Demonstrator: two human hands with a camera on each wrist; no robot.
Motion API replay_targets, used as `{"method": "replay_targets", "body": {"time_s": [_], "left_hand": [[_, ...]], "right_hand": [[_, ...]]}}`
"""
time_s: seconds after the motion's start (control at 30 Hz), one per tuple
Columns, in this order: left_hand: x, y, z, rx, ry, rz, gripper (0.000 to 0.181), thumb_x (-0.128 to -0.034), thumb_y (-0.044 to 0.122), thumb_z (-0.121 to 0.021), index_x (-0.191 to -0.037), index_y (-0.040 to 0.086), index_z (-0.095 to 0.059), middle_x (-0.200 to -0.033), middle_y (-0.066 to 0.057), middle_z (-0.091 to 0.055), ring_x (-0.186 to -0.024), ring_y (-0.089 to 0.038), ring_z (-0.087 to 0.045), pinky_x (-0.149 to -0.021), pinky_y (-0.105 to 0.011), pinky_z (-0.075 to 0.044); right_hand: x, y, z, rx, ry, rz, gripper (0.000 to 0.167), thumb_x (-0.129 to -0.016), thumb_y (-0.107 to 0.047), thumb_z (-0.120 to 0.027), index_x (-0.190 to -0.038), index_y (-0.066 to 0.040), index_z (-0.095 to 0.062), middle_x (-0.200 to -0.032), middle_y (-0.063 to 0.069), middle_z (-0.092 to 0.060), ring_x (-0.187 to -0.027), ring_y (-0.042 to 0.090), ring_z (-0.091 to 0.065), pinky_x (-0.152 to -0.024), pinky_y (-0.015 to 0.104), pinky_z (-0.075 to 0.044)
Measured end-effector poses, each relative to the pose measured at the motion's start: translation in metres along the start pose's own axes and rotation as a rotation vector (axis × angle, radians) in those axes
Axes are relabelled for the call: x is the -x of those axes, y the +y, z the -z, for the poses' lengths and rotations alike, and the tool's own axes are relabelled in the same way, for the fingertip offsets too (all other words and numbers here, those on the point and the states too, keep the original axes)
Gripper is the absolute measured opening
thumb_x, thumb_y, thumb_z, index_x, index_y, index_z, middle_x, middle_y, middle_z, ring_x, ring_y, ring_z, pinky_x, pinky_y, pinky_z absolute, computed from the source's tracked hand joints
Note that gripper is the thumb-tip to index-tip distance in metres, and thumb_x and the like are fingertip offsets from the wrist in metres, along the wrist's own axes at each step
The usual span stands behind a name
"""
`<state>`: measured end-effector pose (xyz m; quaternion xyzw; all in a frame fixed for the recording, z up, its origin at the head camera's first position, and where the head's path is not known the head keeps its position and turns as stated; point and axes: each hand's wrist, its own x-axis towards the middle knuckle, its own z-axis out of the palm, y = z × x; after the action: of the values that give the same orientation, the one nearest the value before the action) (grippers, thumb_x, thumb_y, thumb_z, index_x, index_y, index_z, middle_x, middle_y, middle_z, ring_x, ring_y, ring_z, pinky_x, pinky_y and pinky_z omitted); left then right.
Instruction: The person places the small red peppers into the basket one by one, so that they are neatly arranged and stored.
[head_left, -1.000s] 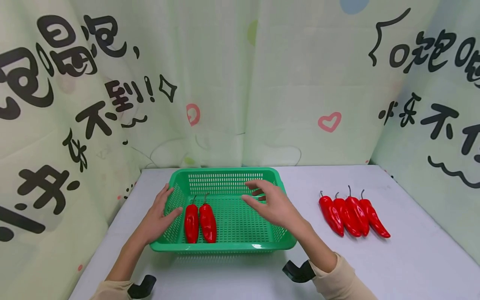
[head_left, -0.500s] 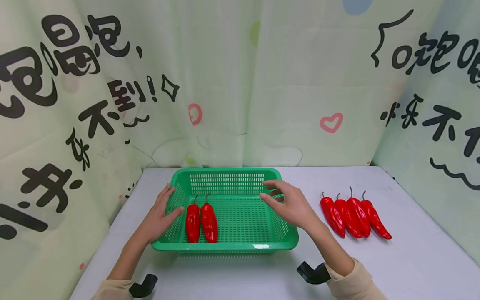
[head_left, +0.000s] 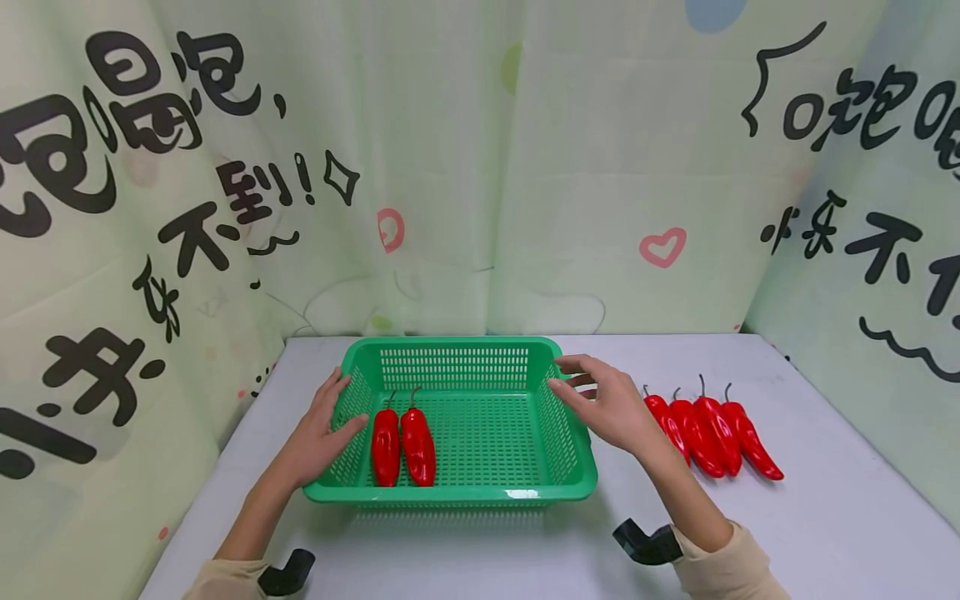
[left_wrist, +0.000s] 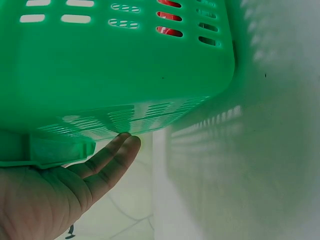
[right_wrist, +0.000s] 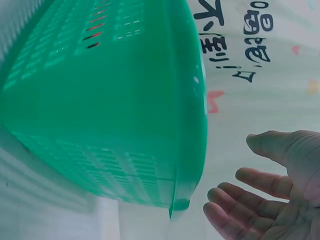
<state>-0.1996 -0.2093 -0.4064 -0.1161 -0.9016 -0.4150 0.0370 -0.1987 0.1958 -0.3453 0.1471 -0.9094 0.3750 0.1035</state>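
Note:
A green plastic basket (head_left: 480, 492) sits on the white table. Two red chili peppers, a left one (head_left: 386, 446) and a right one (head_left: 417, 446), lie side by side in its left half. My left hand (head_left: 324, 437) holds the basket's left rim, thumb over the inside and fingers along the outer wall. The left wrist view shows those fingers (left_wrist: 112, 167) against the slotted side. Near the right rim, my right hand (head_left: 603, 404) hovers with spread fingers and holds nothing. In the right wrist view it is apart from the basket wall (right_wrist: 135, 100).
More red chili peppers (head_left: 716, 433) lie in a row on the table (head_left: 810, 517), right of the basket. The right hand and forearm partly cover the leftmost one. A pale printed curtain (head_left: 465, 167) closes off the back and sides.
My right hand has moved rightward from over the basket to its right rim, now partly covering the leftmost pepper of the row. The left hand, basket and peppers stay in place.

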Motion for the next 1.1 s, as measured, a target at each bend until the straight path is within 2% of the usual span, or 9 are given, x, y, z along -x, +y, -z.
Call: {"method": "replay_targets", "body": {"time_s": [0.47,1.1], "left_hand": [[0.001,0.000,-0.001,0.001,-0.009,0.016,0.075,-0.1032,0.028,-0.057,-0.160,-0.002,-0.020,-0.169,-0.023,-0.007,-0.152,-0.051,-0.016,-0.112,-0.075,-0.025],[0.000,0.003,0.001,-0.001,-0.013,0.022,0.075,-0.1032,0.030,-0.057,-0.160,-0.001,-0.021,-0.169,-0.023,-0.007,-0.152,-0.051,-0.016,-0.112,-0.074,-0.026]], "right_hand": [[0.006,0.018,0.016,0.048,0.048,-0.053,0.049,-0.098,-0.023,-0.069,-0.140,-0.001,-0.057,-0.131,0.025,-0.065,-0.110,0.045,-0.069,-0.083,0.052,-0.061],[0.018,0.040,0.039,0.074,0.105,-0.120,0.053,-0.101,-0.032,-0.066,-0.142,0.000,-0.055,-0.133,0.027,-0.063,-0.115,0.047,-0.065,-0.084,0.054,-0.060]]}}
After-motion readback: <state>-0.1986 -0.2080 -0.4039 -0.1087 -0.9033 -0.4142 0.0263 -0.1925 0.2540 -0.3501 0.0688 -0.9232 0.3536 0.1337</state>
